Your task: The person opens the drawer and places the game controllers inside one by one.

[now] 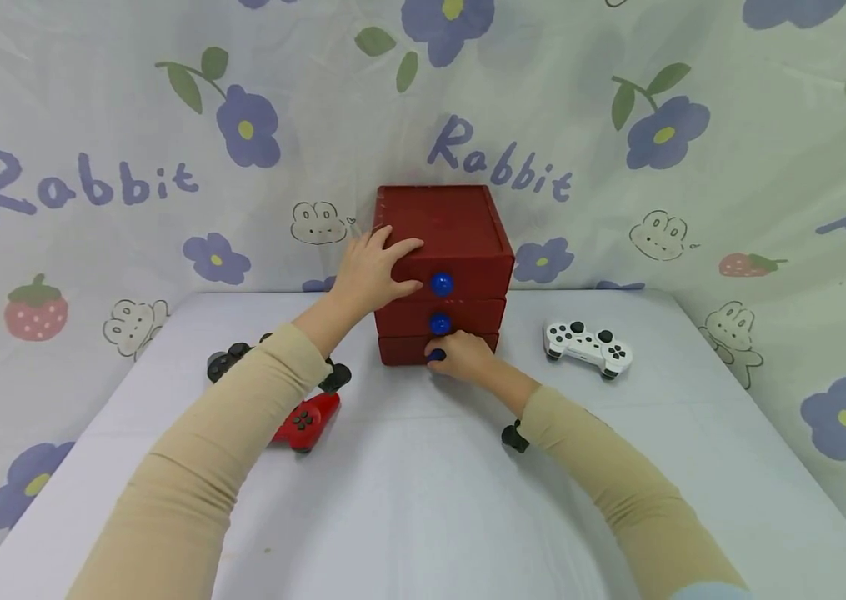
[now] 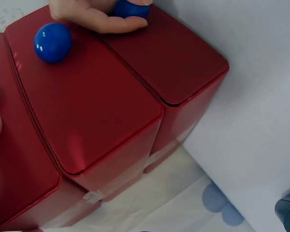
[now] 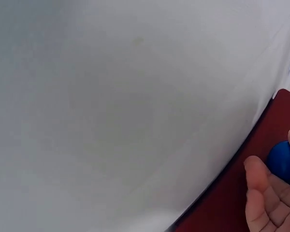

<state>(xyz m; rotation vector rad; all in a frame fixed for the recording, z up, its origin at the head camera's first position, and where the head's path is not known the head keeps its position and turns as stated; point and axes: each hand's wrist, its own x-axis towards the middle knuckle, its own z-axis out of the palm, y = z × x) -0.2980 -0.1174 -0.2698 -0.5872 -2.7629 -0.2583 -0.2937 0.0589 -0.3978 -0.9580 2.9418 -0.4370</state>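
A red three-drawer cabinet (image 1: 441, 221) stands at the back of the table, a round blue knob on each drawer. My left hand (image 1: 372, 271) lies against its upper left front edge, fingers spread over the top and thumb on the top drawer's front. Low on the front, my right hand (image 1: 463, 357) pinches the bottom drawer's blue knob (image 1: 436, 355). The left wrist view shows fingers about that knob (image 2: 129, 9), below the bare middle knob (image 2: 53, 42). In the right wrist view, thumb and fingers (image 3: 258, 179) curl around the knob (image 3: 282, 159). All three drawer fronts look nearly flush.
A white game controller (image 1: 586, 348) lies right of the cabinet. On the left are a red controller (image 1: 310, 421) and a black controller (image 1: 226, 360), both partly behind my left sleeve. A small dark object (image 1: 515, 438) shows beside my right sleeve. Printed cloth hangs behind.
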